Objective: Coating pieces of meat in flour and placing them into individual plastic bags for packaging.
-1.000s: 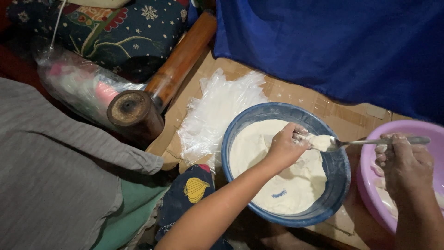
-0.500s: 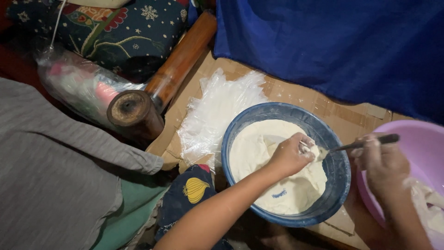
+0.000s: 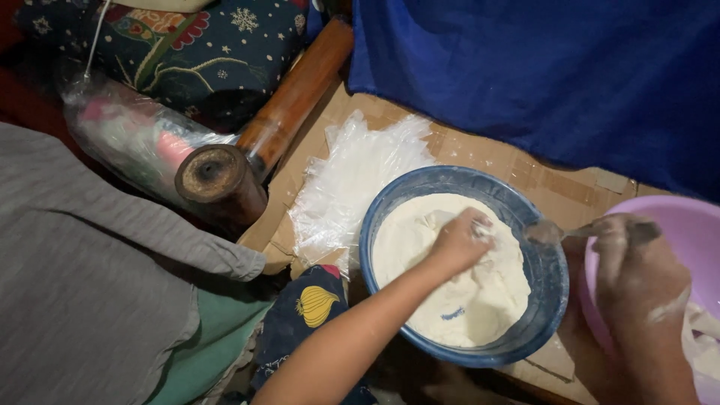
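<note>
A blue bowl (image 3: pixel 556 279) holding white flour (image 3: pixel 420 247) sits on brown cardboard. My left hand (image 3: pixel 459 244) is down in the flour with its fingers bunched, pinching some of it. My right hand (image 3: pixel 636 264), dusted white, grips a metal spoon (image 3: pixel 546 232) by its handle. The spoon's bowl rests at the blue bowl's right rim. A pink plastic basin (image 3: pixel 694 217) with white dough in it lies under and behind my right hand, at the frame's right edge.
Crumpled clear plastic (image 3: pixel 351 180) lies on the cardboard (image 3: pixel 562 191) left of the bowl. A thick wooden pestle (image 3: pixel 247 161) lies at the back left beside a clear bag (image 3: pixel 131 142). Blue cloth (image 3: pixel 540 75) hangs behind; grey fabric (image 3: pixel 82 277) covers the left.
My right hand has pulled the spoon rightwards out of the flour to the bowl's rim. My left hand has dropped into the flour.
</note>
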